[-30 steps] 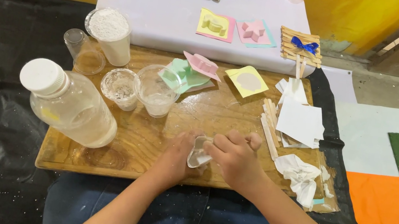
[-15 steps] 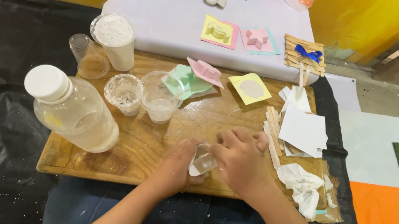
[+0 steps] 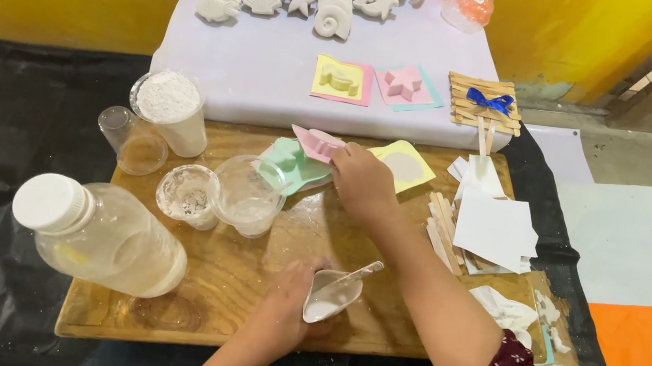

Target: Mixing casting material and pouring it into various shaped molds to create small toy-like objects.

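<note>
Right hand is off the small clear cup now; earlier both hands were cupped together around it near my body. It's reached forward and away from me, fingers landing on the pink mould that sits on the green mould, just beyond the left hand. Left hand holds the cup alone, tipped, stick poking out toward the right forearm. I see the view has tilted up, more of the far white table in shot.

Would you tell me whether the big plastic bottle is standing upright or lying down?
Lying down: the plastic bottle rests on its side on the wooden board, white cap on.
</note>
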